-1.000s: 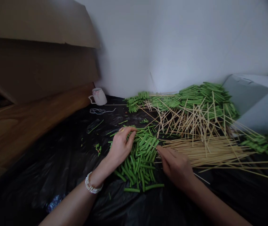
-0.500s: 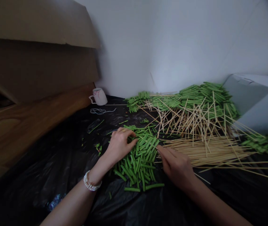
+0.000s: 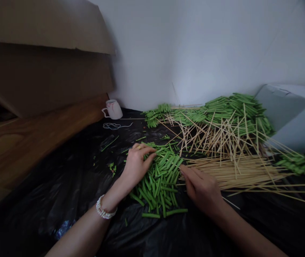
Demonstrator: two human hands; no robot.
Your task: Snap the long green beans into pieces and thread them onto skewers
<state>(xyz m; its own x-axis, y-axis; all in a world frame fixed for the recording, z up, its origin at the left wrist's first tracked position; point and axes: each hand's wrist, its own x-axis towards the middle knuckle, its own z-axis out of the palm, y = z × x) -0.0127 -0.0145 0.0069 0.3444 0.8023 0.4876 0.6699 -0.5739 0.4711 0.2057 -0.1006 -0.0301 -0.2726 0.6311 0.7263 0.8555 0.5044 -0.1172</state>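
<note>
Cut green bean pieces [image 3: 155, 189] lie in a loose pile on black plastic sheeting [image 3: 72, 185]. My left hand [image 3: 139, 160] is at the pile's upper left, thumb and fingertips pinched together at a bean piece. On the pile's right side my right hand [image 3: 202, 187] is closed on the end of a thin skewer, which runs left through a row of bean pieces [image 3: 170, 162]. Most of that skewer is hidden by the beans. Loose bamboo skewers [image 3: 238, 173] lie just right of the pile, beyond my right hand.
Skewered beans [image 3: 233, 107] are heaped along the wall, their bare sticks pointing forward. A white mug [image 3: 113, 109] and a tangled string [image 3: 112, 126] stand at the back left. A cardboard box [image 3: 48, 71] is at left, a pale box [image 3: 289, 110] at right.
My left fingertips have shifted slightly up and away from the row of beans. My right hand stays almost in place, still pinching the skewer's end.
</note>
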